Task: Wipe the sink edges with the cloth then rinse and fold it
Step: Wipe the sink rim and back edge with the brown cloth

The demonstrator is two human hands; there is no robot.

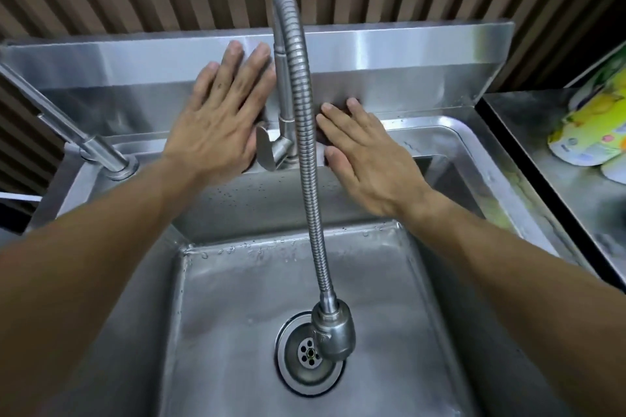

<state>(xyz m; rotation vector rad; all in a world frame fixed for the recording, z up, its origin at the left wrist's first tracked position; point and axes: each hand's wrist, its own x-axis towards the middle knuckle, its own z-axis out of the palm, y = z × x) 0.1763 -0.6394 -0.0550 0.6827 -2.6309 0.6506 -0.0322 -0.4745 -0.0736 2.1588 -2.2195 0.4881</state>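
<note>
My left hand point(216, 118) is spread flat, fingers apart, pressed toward the steel back panel point(389, 78) just left of the tap point(298, 132). My right hand point(366, 162) lies flat too, fingers loosely apart, on the sink's point(491, 176) back edge just right of the tap. Under its fingers a dark patch shows, likely the cloth point(340, 105); only slivers of it show between and past the fingertips, so I cannot tell its size or folds. Neither hand is closed on anything that I can see.

The tap's hose arches up between my hands and comes down over the basin, its head hanging above the drain point(306, 354). The head hides part of the drain. The tap's lever sits beside my left palm, and its base is hard to make out behind the hose.

The basin holds nothing but droplets along its back wall and floor. One basin, one drain, two taps: the second tap point(84, 132) is at the left, its spout cut off by the frame.

On the tabletop point(555, 179) to the right lie yellow-green packages point(589, 135), cut off at the edge, so their number is unclear.
</note>
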